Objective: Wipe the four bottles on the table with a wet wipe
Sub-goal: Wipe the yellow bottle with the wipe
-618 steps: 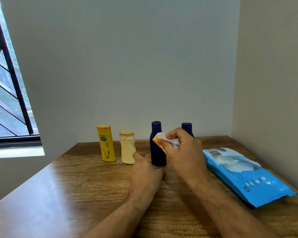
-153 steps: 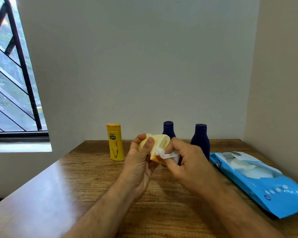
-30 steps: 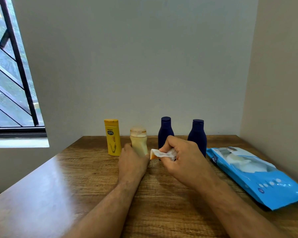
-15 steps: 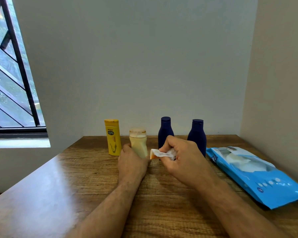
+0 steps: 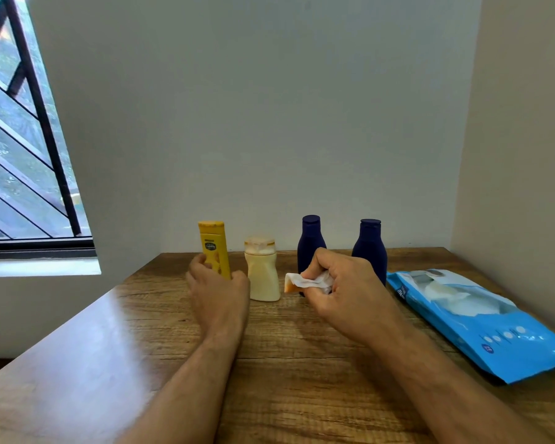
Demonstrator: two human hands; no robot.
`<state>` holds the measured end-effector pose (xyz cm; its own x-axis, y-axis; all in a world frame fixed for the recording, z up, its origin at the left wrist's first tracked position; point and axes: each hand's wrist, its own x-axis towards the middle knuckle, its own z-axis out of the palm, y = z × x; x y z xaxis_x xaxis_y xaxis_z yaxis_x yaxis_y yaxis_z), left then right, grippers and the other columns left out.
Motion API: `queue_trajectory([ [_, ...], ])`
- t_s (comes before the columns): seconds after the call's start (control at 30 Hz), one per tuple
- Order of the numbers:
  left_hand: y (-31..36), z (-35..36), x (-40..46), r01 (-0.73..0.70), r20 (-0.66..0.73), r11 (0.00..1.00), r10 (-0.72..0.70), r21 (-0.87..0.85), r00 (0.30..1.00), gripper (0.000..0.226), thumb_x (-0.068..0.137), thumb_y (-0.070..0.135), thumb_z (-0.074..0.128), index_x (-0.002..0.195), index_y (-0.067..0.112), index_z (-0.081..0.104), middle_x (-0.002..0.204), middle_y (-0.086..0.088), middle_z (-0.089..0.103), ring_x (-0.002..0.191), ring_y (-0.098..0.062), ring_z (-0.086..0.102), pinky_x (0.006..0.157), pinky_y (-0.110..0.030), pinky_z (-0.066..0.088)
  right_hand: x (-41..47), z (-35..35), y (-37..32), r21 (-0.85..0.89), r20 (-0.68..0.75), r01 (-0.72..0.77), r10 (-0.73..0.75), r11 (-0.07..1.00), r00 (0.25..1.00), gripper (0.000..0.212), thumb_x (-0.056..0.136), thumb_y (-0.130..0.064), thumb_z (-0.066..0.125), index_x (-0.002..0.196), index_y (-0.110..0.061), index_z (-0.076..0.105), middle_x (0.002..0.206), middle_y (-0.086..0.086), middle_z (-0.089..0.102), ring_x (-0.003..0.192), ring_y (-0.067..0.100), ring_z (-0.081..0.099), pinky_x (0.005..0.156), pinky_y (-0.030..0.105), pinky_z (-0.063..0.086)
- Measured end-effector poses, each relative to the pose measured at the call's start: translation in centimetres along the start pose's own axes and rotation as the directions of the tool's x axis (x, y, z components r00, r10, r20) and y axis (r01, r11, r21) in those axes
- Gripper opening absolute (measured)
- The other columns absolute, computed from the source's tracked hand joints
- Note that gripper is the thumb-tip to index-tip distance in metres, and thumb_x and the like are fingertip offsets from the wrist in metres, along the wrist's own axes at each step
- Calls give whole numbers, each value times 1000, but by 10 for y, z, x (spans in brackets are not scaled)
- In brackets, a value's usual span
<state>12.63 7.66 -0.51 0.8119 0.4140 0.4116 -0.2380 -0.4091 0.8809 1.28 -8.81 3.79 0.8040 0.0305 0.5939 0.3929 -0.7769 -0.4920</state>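
Four bottles stand in a row near the wall on the wooden table (image 5: 302, 363). From the left they are a yellow bottle (image 5: 213, 245), a short cream bottle (image 5: 263, 274) and two dark blue bottles (image 5: 310, 245) (image 5: 369, 248). My left hand (image 5: 218, 290) grips the lower part of the yellow bottle, thumb on one side and fingers on the other. My right hand (image 5: 343, 290) holds a crumpled white wet wipe (image 5: 305, 281) with an orange stain at its left tip, in front of the left blue bottle.
A blue pack of wet wipes (image 5: 481, 318) lies on the right side of the table, its flap open. A barred window (image 5: 23, 139) is at the left. Walls close in the table behind and on the right.
My left hand has left the cream bottle, which stands upright on the table, and moved left onto the yellow bottle. My right hand with the wipe has stayed almost still.
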Motion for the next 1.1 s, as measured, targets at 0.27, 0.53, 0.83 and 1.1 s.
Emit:
queue_trajectory([
  [0.27,-15,2,32,98,0,995,-98,-26,995,79,82,13,72,149,8,31,145,-13,43,129,-31,46,102,-40,41,-1,1,-2,15,32,-10,9,1000,999,16,85,-22,70,88,-33,59,83,-23,58,78,1,58,62,10,48],
  [0.53,-23,14,56,69,70,995,-63,-78,996,97,75,30,84,152,12,27,149,-12,41,134,-29,44,109,-45,42,1,3,1,6,20,11,-11,1000,1000,14,86,-21,70,89,-30,60,82,-22,58,75,0,57,61,11,43],
  [0.83,-33,22,66,67,71,998,-66,-15,995,88,78,36,83,148,11,35,144,-12,49,130,-30,50,107,-46,44,0,4,1,4,20,16,-16,1000,1000,13,86,-22,70,88,-31,60,81,-22,58,75,-2,56,57,10,43],
  [1.1,-22,12,51,37,94,997,-30,-64,995,70,79,36,81,138,13,50,132,-7,60,115,-23,58,101,-42,48,0,2,1,10,4,15,-15,1000,1000,13,85,-21,70,88,-30,61,81,-22,59,82,-3,56,61,11,49],
])
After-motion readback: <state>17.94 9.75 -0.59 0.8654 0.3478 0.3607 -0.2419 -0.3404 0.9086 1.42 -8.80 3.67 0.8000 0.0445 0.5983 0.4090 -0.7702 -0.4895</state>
